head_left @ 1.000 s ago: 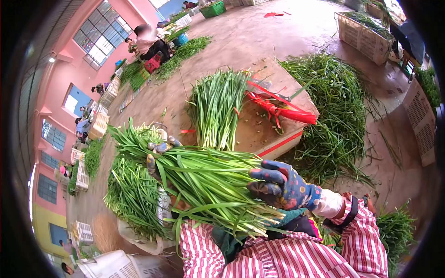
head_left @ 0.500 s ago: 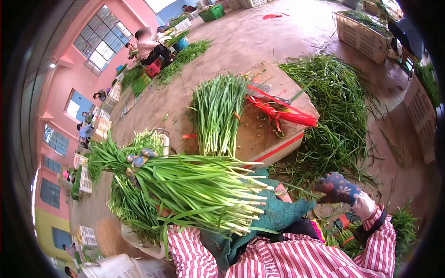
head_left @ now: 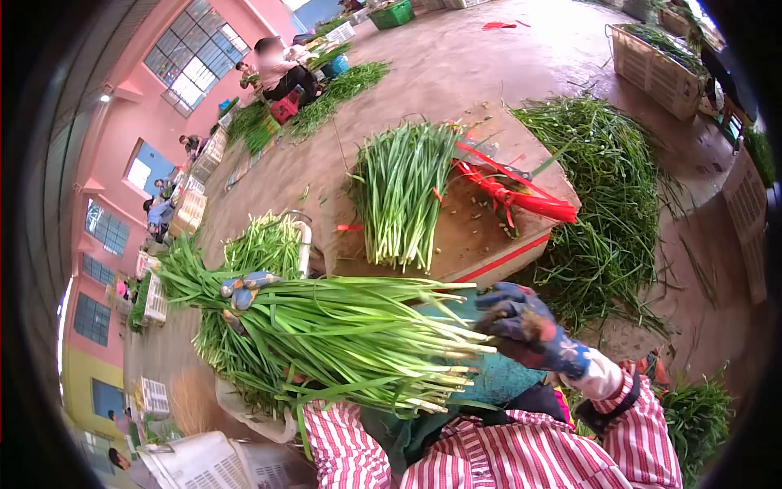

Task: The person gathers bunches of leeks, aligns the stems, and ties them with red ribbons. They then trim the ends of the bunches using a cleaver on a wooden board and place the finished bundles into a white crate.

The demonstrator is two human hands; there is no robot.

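Note:
My left hand (head_left: 247,293), in a patterned glove, is wrapped round a large bunch of green stalks (head_left: 350,334) near its leafy end. The bunch lies sideways across my lap, pale cut ends to the right. My right hand (head_left: 521,322), in a dark flowered glove, is beside those pale ends, its fingers bent; whether it touches or holds a stalk is unclear. In front, another bunch (head_left: 403,196) lies on a board (head_left: 481,253), beside red ties (head_left: 513,200). A teal cloth (head_left: 489,379) covers my lap.
Loose greens (head_left: 603,212) are heaped on the floor right of the board. A white basket (head_left: 305,248) of stalks stands at the left. Crates (head_left: 656,73) stand at the upper right. A seated person (head_left: 285,73) and other people are further off.
My right hand has moved left, from the right side up to the pale stalk ends. My left hand keeps its grip on the bunch. The view has shifted slightly.

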